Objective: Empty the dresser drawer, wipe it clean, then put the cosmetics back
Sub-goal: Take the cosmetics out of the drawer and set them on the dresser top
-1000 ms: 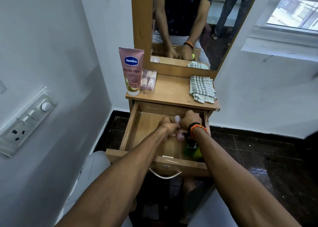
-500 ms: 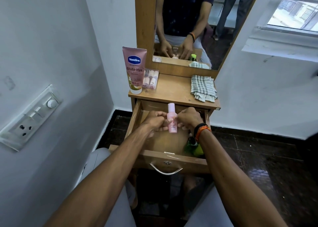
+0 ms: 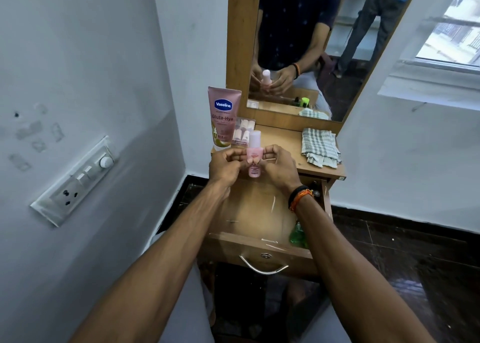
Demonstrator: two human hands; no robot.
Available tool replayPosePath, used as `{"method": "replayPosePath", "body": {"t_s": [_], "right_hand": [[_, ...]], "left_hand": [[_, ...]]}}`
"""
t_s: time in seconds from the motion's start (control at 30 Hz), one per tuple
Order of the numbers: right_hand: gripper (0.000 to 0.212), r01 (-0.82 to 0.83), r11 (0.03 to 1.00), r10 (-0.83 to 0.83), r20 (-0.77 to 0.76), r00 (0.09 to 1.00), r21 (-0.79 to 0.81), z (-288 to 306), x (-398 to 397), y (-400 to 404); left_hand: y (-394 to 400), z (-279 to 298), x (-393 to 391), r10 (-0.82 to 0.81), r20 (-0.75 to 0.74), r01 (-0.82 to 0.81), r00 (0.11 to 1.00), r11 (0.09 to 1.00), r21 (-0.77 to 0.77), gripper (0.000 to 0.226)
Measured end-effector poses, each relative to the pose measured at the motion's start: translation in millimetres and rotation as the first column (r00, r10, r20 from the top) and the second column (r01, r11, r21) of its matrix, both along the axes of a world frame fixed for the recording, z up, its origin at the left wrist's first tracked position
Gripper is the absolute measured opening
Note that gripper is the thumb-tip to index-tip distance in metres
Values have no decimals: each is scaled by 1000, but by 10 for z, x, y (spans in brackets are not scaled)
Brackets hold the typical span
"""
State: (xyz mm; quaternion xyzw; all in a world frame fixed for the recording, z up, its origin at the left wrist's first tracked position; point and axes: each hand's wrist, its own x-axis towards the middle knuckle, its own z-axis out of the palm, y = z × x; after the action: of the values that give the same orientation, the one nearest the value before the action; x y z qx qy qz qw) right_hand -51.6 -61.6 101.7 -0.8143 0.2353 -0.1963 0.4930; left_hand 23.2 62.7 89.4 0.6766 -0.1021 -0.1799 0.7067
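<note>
A small pink bottle (image 3: 253,155) stands upright in the air above the far part of the open drawer (image 3: 259,241), held between both hands. The left hand (image 3: 225,166) pinches its left side with curled fingers, and the right hand (image 3: 279,167) pinches its right side the same way. In the drawer's near right corner lies a green bottle (image 3: 298,235), partly hidden by the right forearm. On the surface (image 3: 288,145) beyond, a pink Vaseline tube (image 3: 222,118) stands at the left, a clear packet of small tubes (image 3: 242,132) just beside it, and a folded checked cloth (image 3: 320,146) lies at the right.
</note>
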Motion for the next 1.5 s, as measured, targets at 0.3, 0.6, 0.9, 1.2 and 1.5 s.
{"method": "replayPosePath", "body": {"t_s": [0.3,0.6,0.9,1.2,1.5], "right_hand": [[22,78,994,-66,164,984,-71,-32,330,44],[26,90,996,-84,192,978,-26,-193,546,12],[32,65,998,-64,167,984,2,-243,642,-27],[29,56,998,-56,159,986,7,-284,654,-48],[40,73,997,-71,183,981,-2,-227,564,-95]], "left_hand": [[-120,77,123,121,252,-145,960,986,81,30],[-131,-14,87,43,306,-97,951,982,164,46],[-195,-128,115,46,273,-105,961,973,205,58],[-181,-234,99,17,293,-78,956,977,199,66],[-159,-269,55,83,328,-150,941,972,183,53]]}}
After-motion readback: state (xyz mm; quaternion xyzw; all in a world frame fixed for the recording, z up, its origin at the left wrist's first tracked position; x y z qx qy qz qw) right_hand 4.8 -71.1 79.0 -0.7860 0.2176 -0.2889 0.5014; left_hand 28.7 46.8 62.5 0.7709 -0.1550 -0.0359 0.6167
